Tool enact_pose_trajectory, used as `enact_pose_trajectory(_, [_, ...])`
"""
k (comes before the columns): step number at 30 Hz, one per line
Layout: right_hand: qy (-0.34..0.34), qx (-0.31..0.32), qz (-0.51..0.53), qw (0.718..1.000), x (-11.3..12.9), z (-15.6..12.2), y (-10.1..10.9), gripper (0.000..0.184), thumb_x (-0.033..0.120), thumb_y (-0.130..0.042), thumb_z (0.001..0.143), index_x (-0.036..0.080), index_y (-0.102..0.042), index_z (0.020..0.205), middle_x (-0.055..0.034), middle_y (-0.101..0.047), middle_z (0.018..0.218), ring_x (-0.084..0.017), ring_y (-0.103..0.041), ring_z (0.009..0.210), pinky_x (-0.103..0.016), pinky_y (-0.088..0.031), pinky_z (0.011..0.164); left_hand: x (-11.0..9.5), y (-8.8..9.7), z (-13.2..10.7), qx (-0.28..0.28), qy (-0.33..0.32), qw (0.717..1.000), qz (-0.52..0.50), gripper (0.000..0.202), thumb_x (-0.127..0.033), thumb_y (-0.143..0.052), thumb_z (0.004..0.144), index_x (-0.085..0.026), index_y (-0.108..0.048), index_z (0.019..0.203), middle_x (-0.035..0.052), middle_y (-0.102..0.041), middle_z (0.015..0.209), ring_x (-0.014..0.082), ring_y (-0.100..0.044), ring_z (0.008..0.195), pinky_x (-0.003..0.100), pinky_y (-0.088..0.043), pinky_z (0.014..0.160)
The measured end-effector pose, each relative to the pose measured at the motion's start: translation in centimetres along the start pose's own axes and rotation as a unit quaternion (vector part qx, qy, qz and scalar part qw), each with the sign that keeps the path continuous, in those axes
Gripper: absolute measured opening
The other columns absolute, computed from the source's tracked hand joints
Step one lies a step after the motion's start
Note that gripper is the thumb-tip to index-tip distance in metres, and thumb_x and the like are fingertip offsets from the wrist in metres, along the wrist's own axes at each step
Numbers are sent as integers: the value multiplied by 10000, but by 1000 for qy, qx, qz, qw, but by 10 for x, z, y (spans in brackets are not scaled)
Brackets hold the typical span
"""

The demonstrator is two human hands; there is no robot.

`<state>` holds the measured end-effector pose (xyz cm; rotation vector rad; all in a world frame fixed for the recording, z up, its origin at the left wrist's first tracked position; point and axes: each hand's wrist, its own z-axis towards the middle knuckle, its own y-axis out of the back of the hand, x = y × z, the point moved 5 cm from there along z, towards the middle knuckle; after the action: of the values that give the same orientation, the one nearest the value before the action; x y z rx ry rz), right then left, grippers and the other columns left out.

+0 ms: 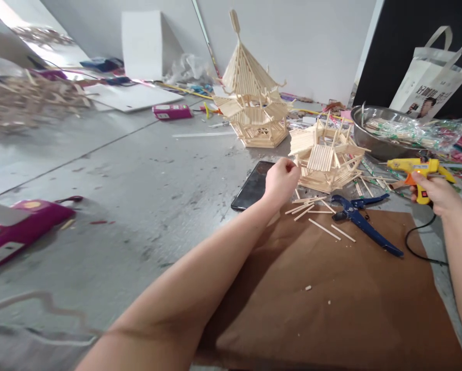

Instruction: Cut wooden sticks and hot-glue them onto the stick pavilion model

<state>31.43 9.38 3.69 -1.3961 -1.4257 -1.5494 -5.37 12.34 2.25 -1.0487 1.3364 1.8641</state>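
Note:
My right hand is wrapped round the handle of a yellow hot glue gun, its nozzle pointing left. My left hand is closed at the left side of an unfinished wooden-stick pavilion model; what its fingers pinch, if anything, is hidden. Beneath that hand lies a black phone. Loose wooden sticks are scattered in front of the model. Blue-handled cutters rest open beside them on a brown paper sheet.
A taller stick pavilion with a pointed roof stands behind. At the right are a metal bowl with bagged sticks and a white tote bag. Purple power strips lie on the grey tabletop. The gun's black cord loops near the paper.

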Motion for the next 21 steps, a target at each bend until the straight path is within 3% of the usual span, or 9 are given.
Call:
enact_pose_trajectory(3, [-35,-8,-6,999,-12,5,14,325,446,-679,593,200,-507,718,22,-506,506,-117,-493,381,-281,-444,412,6,-2,1,-28,31,999,-23,189,-173,-513,642,-186,-543,829,19,-600,776,108,-530,576,191,-381,506])
enact_pose_trajectory(6, [-59,-10,-27,998,-21,7,22,341,465,-667,594,195,-512,734,1,-535,542,-141,-531,416,-325,-473,471,10,-9,0,-2,54,996,-69,297,-139,-521,621,-182,-542,914,23,-605,791,101,-529,548,190,-390,495])
enact_pose_trajectory(10, [-74,-12,-81,994,-29,10,30,341,503,-627,608,194,-527,711,-21,-550,561,-168,-562,462,-348,-473,522,13,-19,-1,66,53,992,-96,241,-138,-487,601,-168,-581,821,-1,-592,697,86,-488,428,199,-369,427])
enact_pose_trajectory(14, [-61,-65,-190,978,-34,17,44,344,547,-597,596,212,-518,607,-51,-558,553,-174,-544,475,-328,-420,496,11,-21,-3,87,35,993,-76,221,-139,-445,588,-168,-620,719,-26,-530,511,99,-479,398,205,-366,429])
enact_pose_trajectory(16, [-52,-112,-272,955,-33,20,53,361,545,-640,531,219,-490,492,-70,-529,506,-185,-513,478,-332,-366,479,6,-17,-3,93,11,995,-32,229,-132,-440,584,-175,-644,680,-21,-516,454,119,-500,434,214,-379,467])
enact_pose_trajectory(18, [-47,-156,-345,924,-30,23,60,385,573,-642,500,224,-483,454,-106,-531,515,-224,-513,524,-354,-322,487,-2,-9,-1,98,-26,994,47,213,-136,-468,577,-191,-659,653,7,-576,515,153,-548,547,231,-406,540])
enact_pose_trajectory(21, [-48,-226,-473,850,-21,22,64,417,602,-514,619,200,-622,654,-226,-619,779,-315,-559,697,-390,-301,526,-7,13,7,64,-29,970,231,196,-214,-513,615,-216,-667,736,65,-655,787,235,-574,817,304,-439,702])
